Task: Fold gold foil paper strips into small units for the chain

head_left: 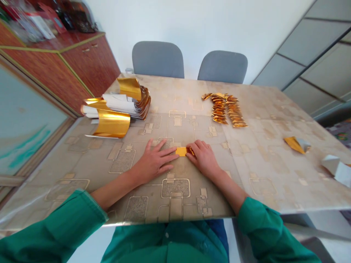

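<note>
A small folded strip of gold foil paper (181,151) lies flat on the table in front of me. My left hand (155,162) rests palm down with its fingers spread, the fingertips touching the strip's left end. At the strip's right end my right hand (203,157) has its fingers curled and pinched on the gold paper, partly hiding it. Farther back on the left stands a stack of gold and white paper sheets (113,122), some curling up. Two rows of folded gold pieces (218,109) lie at the back right.
The patterned table (175,202) spans the view. A crumpled gold piece (294,145) and white paper scraps (341,171) lie at its right. Two grey chairs (158,60) stand behind the table, by the white wall. A red-brown cabinet (87,62) holds items at the left.
</note>
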A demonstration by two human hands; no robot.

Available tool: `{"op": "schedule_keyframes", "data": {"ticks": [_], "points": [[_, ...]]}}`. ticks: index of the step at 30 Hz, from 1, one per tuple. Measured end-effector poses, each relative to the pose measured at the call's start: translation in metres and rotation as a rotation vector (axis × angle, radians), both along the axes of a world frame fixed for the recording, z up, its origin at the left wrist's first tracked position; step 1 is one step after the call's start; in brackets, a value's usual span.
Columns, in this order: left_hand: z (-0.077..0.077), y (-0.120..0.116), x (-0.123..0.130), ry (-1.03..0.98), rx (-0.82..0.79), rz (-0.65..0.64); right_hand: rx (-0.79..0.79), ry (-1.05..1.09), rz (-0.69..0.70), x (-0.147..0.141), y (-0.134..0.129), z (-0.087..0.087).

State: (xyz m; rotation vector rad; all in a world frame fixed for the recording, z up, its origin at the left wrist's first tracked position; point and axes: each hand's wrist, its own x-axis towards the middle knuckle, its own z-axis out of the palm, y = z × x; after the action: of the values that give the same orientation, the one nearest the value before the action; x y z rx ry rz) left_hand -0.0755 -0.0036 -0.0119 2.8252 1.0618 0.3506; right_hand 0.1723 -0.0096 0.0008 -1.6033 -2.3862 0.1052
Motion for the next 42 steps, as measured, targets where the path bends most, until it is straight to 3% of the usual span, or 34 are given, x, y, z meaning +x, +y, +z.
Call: {"op": "schedule_keyframes", "data": {"ticks": [4,10,19,25,29,34,42], "points": [[0.008,0.005,-0.001,-0.08,0.052,0.021,0.046,-0.004,-0.008,0.004,-0.002,0.001],[0.019,0.016,0.029,-0.223,-0.019,0.112,0.087,0.039,0.022,0.007,-0.002,0.002],[0.007,0.013,0.032,-0.242,-0.014,0.117,0.084,0.078,0.029,0.008,-0.003,0.003],[0.007,0.012,0.035,-0.199,-0.007,0.159,0.09,0.079,0.028,0.008,-0.004,0.006],[0.01,0.012,0.036,-0.253,0.021,0.128,0.119,0.078,0.033,0.007,-0.004,0.007],[0.012,0.013,0.036,-0.377,-0.054,0.06,0.144,0.116,0.04,0.007,-0.006,0.009],[0.011,0.013,0.034,-0.397,-0.061,0.038,0.176,0.148,0.106,0.009,-0.007,0.011]]}}
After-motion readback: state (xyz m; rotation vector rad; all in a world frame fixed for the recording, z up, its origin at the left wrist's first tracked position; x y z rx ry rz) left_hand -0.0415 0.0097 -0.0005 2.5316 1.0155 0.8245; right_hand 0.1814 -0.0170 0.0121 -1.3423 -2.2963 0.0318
